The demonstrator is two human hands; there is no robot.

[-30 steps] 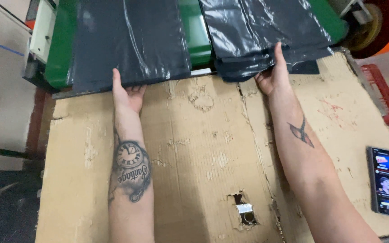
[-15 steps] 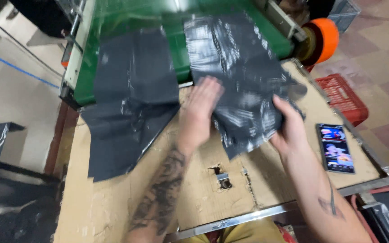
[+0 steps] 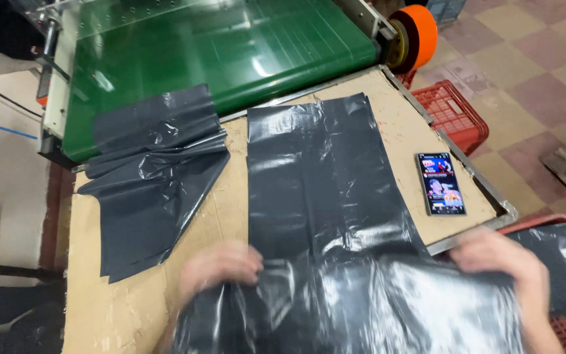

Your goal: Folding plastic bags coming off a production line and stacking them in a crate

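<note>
Head view, from left to right: at the far left a green conveyor belt (image 3: 230, 46) runs across the far side of the scene, and a loose fan of dark grey plastic bags (image 3: 152, 177) lies half on its near edge and half on the brown cardboard-covered table (image 3: 119, 308), spreading toward the near left. Just right of that, the blurred left hand (image 3: 221, 267) sits at the near edge, its fingers closed on the near end of a long flat stack of glossy dark grey plastic bags (image 3: 322, 196). This stack lies lengthwise in the middle of the table, its far end just short of the belt and its near end lifted and crumpled between the two hands. Farther right, a black smartphone with a lit screen (image 3: 441, 184) lies flat near the table's metal-edged right side, apart from the bags. The right hand (image 3: 499, 259), also blurred, grips the right near corner of the same stack, fingers curled onto the plastic. Beyond the table's right edge stands a red plastic crate (image 3: 456, 111), with an orange roller (image 3: 417, 33) at the belt's far right end.
</note>
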